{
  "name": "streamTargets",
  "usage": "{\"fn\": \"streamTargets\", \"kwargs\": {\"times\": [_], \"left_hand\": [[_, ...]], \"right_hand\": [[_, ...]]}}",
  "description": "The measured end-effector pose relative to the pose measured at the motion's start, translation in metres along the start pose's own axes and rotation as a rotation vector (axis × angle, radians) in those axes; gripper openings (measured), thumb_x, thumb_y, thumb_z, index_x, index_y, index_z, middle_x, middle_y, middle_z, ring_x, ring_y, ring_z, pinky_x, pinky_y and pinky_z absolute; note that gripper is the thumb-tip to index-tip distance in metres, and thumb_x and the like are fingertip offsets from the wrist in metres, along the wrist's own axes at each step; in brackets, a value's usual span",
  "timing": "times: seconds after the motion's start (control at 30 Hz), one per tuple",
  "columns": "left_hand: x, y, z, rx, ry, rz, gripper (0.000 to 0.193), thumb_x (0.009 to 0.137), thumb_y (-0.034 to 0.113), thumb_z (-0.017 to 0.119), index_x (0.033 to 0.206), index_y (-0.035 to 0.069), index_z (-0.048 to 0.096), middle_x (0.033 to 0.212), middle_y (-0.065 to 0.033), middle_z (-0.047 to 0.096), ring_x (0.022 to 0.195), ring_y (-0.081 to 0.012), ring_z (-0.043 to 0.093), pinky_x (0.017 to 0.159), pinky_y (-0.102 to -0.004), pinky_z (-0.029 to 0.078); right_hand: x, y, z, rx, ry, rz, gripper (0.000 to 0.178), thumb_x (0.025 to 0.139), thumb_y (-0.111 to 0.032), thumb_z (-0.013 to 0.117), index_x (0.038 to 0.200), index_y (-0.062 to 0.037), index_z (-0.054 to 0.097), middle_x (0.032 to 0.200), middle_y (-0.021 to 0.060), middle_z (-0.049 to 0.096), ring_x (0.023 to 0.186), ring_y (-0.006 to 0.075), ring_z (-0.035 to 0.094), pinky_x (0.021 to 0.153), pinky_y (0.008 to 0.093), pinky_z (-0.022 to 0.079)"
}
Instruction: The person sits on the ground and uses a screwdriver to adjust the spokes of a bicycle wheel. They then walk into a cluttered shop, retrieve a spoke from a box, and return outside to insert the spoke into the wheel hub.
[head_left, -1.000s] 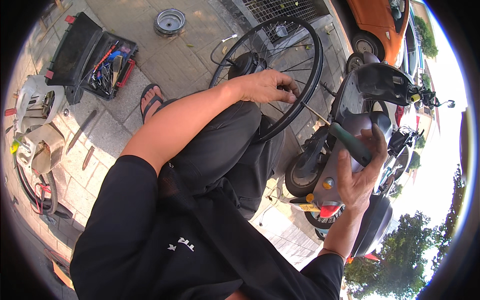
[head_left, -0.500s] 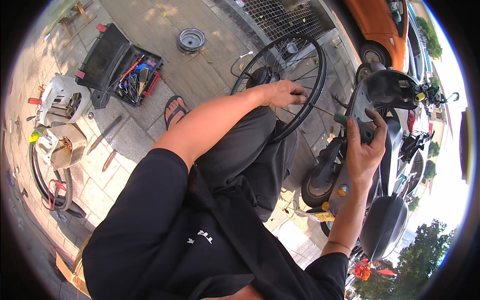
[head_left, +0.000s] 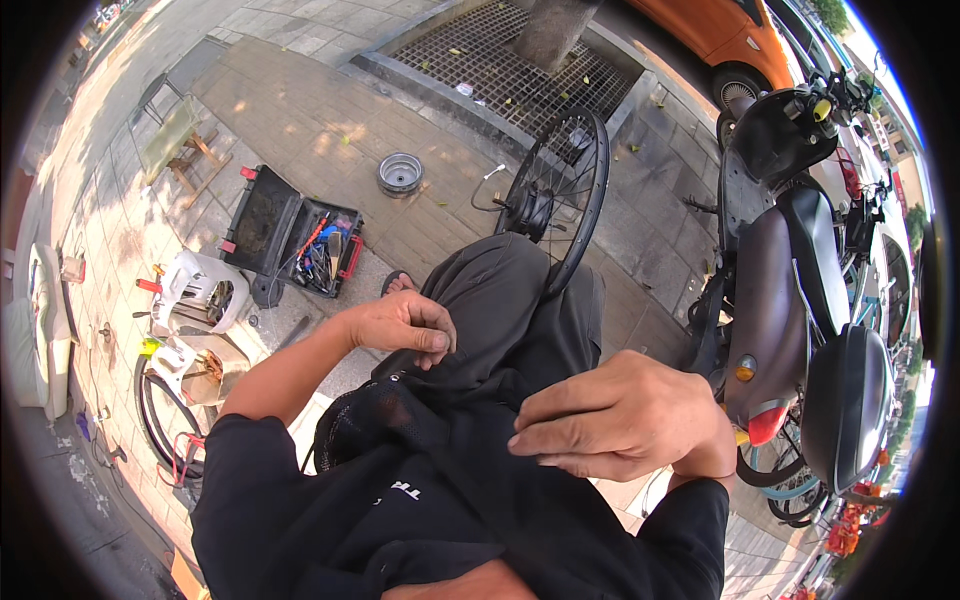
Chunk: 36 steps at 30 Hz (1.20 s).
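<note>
Outdoor paving (head_left: pixel 300 115), sunlit & patchy w/ shade, tree grate (head_left: pixel 480 60) + trunk (head_left: pixel 560 30) up top, scooter (head_left: pixel 775 290) on the R, open toolbox (head_left: pixel 262 225) & loose metal drum (head_left: pixel 401 172) off L. Spoked wheel (head_left: pixel 545 203) stands on edge in front of the person, right by the knees, lower part against or just beside the dark trousers (head_left: pixel 490 295); neither hand's on it. L hand (head_left: pixel 408 328) hangs over the L thigh, fingers loosely curled, nothing visible in it, but can't tell if something small is tucked inside. R hand (head_left: pixel 620 415) is in front of the shirt (head_left: pixel 440 530), palm down, fingers bunched w/ thumb underneath; can't tell if it's empty or pinching smth. Handling: fat dark hub (head_left: pixel 530 212) prob. makes the wheel heavy in the middle; rim looks stiff & narrow, maybe a bit slick if greasy. Best hold prob. both sides of the rim, clear of the spokes; cable w/ white connector (head_left: pixel 494 170) looks like the fragile bit, so don't lift by it. Hard to see: wheel's bottom (behind the legs), both palms, box contents too jumbled to sort, L foot mostly covered, edges warped by the lens.
</note>
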<state>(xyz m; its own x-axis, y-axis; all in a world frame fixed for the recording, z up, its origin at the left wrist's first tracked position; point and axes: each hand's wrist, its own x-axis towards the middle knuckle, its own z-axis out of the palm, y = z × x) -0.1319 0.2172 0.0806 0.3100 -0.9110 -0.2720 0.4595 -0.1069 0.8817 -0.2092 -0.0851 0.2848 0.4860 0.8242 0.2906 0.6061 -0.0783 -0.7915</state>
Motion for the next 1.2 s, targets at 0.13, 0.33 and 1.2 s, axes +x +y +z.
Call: {"fn": "streamTargets", "kwargs": {"times": [0.13,0.33,1.2], "left_hand": [[-0.031,-0.044,0.033,-0.15,-0.02,-0.116,0.026,0.102,0.022,0.068,0.108,-0.003,0.071,0.102,-0.0087,0.069,0.097,-0.0199,0.07,0.09,-0.0342,0.055],[-0.047,-0.032,0.059,-0.223,0.048,-0.199,0.043,0.097,0.036,0.072,0.112,-0.004,0.071,0.108,-0.0124,0.071,0.104,-0.0223,0.069,0.097,-0.0359,0.053],[-0.054,0.066,0.131,0.379,-0.147,0.001,0.052,0.093,0.034,0.078,0.134,0.004,0.066,0.13,-0.0115,0.068,0.124,-0.0246,0.061,0.109,-0.0373,0.044]], "right_hand": [[0.004,-0.002,0.033,0.117,-0.23,-0.124,0.028,0.088,-0.007,0.069,0.116,-0.0038,0.067,0.117,0.0105,0.066,0.084,0.029,0.07,0.057,0.0396,0.054],[-0.002,-0.012,0.038,0.093,-0.367,-0.192,0.031,0.087,-0.011,0.067,0.117,-0.0038,0.065,0.114,0.0113,0.064,0.09,0.0325,0.068,0.065,0.0443,0.055],[-0.157,-0.119,-0.034,0.064,-0.359,-0.363,0.015,0.093,-0.013,0.065,0.1,-0.0006,0.069,0.103,0.0121,0.069,0.064,0.0232,0.062,0.051,0.0296,0.046]]}}
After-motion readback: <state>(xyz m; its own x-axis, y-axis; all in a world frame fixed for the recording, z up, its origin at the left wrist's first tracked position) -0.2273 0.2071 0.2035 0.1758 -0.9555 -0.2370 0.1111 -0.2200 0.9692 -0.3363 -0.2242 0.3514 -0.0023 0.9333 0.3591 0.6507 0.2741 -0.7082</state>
